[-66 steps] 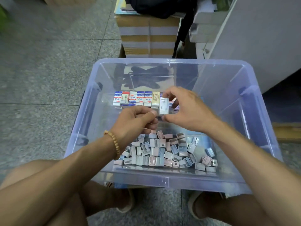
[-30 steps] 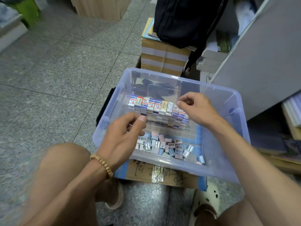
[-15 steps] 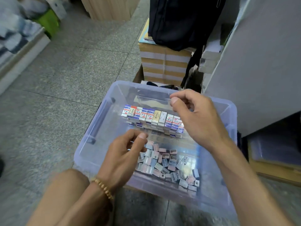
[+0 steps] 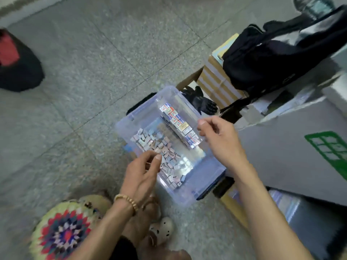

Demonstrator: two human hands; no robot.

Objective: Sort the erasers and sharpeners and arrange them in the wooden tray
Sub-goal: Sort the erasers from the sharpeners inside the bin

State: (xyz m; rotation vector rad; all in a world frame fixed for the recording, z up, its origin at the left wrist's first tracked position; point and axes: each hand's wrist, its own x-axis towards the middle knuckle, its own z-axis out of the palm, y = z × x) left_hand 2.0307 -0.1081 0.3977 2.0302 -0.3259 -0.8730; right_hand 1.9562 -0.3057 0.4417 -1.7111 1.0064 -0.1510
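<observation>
A clear plastic bin point(image 4: 123, 126) sits on the stone floor, seen at a slant. Boxed erasers point(image 4: 178, 124) stand in a row along its far side. Small metal sharpeners point(image 4: 165, 152) lie in a loose pile along its near side. My left hand point(image 4: 142, 175) hovers at the near rim beside the pile, fingers loosely curled with thumb close to fingertips, and nothing shows in it. My right hand point(image 4: 221, 141) hangs over the right end of the eraser row, fingers loosely curled, holding nothing. The frame is motion-blurred.
A black backpack point(image 4: 272, 53) lies on stacked cardboard boxes point(image 4: 216, 81) behind the bin, with black gloves point(image 4: 202, 104) at the bin's far edge. A grey panel with green print point(image 4: 291, 156) stands right. A colourful woven cushion point(image 4: 63, 233) and my sandalled foot point(image 4: 161, 229) are near me.
The white eraser held between both hands 2.2 s ago is out of my hands. Both hands have drawn back from the row, and my head has swung so the bin appears rotated.
</observation>
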